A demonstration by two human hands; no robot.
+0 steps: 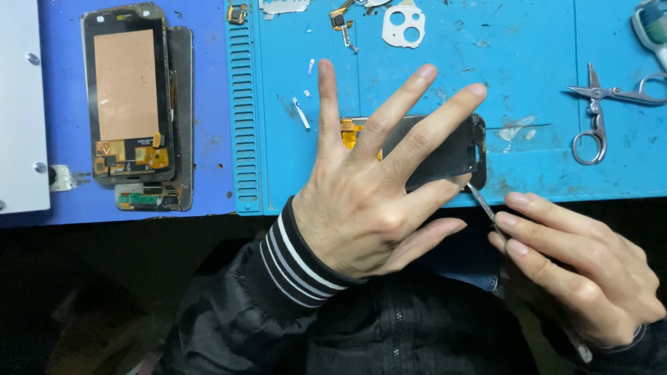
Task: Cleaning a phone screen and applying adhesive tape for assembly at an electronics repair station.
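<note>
- My left hand [361,201] lies flat with the fingers spread wide, pressing down on the dark rectangular phone screen panel [445,149] at the near edge of the light blue rubber work mat [431,76].
- An orange flex strip [351,132] peeks out from the panel's left end, between my fingers.
- My right hand [577,267] sits near and to the right, fingers pinched narrow around a thin metal pry tool [481,200].
- The tool's tip touches the panel's near right corner, right beside my left thumb.
- Far left, on the darker blue surface [208,104], a stack of phone screens lies face down, the top one with a copper-coloured back [126,87].
- Far right on the mat, a pair of small steel scissors [597,114] lies apart from my hands.
- At the far edge, a white plastic camera-hole frame [403,26] rests among small loose parts.
- A white slab with screws [21,104] runs along the left edge.
</note>
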